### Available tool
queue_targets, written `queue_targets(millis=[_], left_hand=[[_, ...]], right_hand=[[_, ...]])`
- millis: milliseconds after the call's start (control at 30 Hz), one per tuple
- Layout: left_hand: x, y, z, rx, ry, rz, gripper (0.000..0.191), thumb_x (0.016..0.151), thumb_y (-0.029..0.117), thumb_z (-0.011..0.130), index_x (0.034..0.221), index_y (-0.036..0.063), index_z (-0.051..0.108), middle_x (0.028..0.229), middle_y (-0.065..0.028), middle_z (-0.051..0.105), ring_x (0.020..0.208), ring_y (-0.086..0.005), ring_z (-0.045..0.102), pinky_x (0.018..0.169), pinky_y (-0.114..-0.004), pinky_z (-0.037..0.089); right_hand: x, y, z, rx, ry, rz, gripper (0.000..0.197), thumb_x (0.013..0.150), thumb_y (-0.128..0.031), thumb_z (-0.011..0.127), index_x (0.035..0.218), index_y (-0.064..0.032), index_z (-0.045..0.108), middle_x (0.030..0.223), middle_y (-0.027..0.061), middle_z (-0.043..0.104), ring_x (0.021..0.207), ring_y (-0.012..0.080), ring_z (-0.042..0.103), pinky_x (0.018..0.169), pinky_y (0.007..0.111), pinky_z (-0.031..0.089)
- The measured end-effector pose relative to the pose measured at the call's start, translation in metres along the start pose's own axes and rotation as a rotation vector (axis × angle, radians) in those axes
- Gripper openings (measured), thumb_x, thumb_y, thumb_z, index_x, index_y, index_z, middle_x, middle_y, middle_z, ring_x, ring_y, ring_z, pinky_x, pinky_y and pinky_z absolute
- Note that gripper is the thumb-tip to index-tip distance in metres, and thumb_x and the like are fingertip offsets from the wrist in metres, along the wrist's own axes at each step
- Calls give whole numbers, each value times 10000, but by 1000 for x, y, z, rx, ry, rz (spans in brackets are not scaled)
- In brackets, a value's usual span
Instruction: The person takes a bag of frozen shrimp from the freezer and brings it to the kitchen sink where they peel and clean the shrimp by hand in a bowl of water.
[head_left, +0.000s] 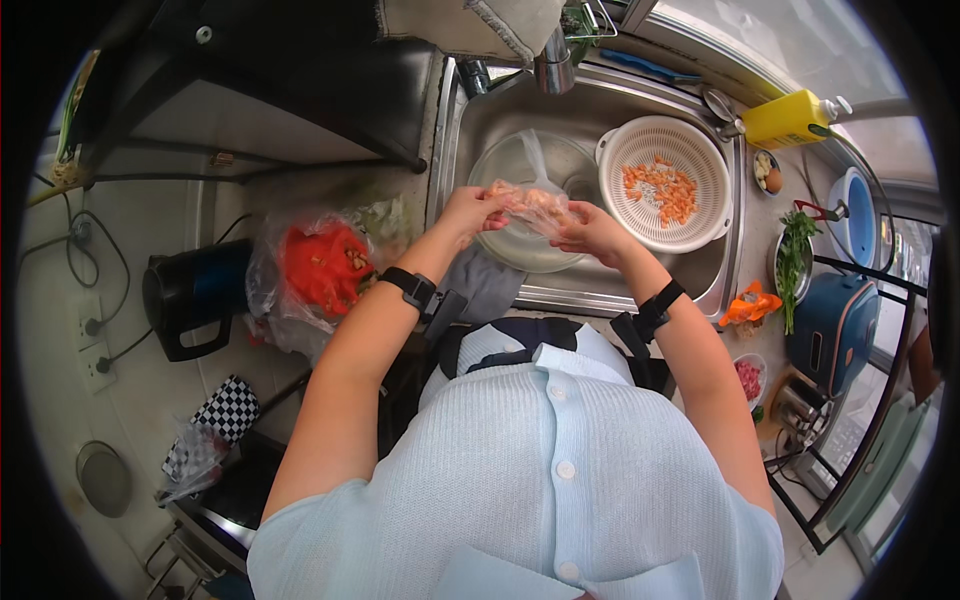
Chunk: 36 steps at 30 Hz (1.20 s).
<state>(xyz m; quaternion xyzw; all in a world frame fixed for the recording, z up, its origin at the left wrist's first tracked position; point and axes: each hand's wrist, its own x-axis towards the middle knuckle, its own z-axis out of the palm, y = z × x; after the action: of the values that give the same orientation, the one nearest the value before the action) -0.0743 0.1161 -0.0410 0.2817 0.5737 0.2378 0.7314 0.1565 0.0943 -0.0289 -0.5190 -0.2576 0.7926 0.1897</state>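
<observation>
Both of my hands hold a clear plastic bag (534, 206) with pinkish-orange pieces inside, perhaps shrimp. My left hand (476, 210) grips its left end, and my right hand (589, 231) grips its right end. The bag is above a large clear bowl (499, 244) in the stainless steel sink (517, 105). To the right of the bowl, a white plastic colander (664, 135) stands in the sink with small orange pieces (667, 195) spread over its bottom. A grey cloth (484, 285) lies over the sink's front edge, below my left hand.
A faucet (555, 67) stands at the sink's back edge. On the left are a red plastic bag (322, 262) and a black electric kettle (199, 292). Right of the sink are a yellow pump bottle (784, 120), leafy greens (793, 259), a plate of meat (750, 379) and a blue appliance (832, 334).
</observation>
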Motion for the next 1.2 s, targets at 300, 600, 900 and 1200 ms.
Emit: queue_targets(millis=[300,600,900,1200], left_hand=[[13,-5,9,196,207,113,383,784,222,635,1009,-32,457,673,-70,544,534,-115,548,436,-215,456],[19,-9,8,72,138,134,194,856,176,512,859,-13,555,670,-50,542,524,-118,545,441,-202,440],[-5,6,-2,817,323,508,192,776,168,526,731,6,618,631,-100,534,554,-206,553,510,-310,435],[-12,19,5,954,428,804,187,758,177,516,693,16,588,720,-142,537,672,-331,534,589,-396,425]], right_hand=[[15,7,-13,-68,228,-112,129,824,-92,548,898,-22,468,780,49,555,618,155,606,550,240,501],[-5,-4,6,-719,329,-431,175,826,-196,542,827,-21,534,809,101,547,490,185,574,480,297,439],[-16,-13,11,-1040,478,-672,147,805,-191,538,788,-46,536,782,134,552,723,335,536,606,388,425],[-20,-27,10,-980,437,-568,188,815,-209,536,787,-24,530,718,160,564,694,322,547,594,371,423]])
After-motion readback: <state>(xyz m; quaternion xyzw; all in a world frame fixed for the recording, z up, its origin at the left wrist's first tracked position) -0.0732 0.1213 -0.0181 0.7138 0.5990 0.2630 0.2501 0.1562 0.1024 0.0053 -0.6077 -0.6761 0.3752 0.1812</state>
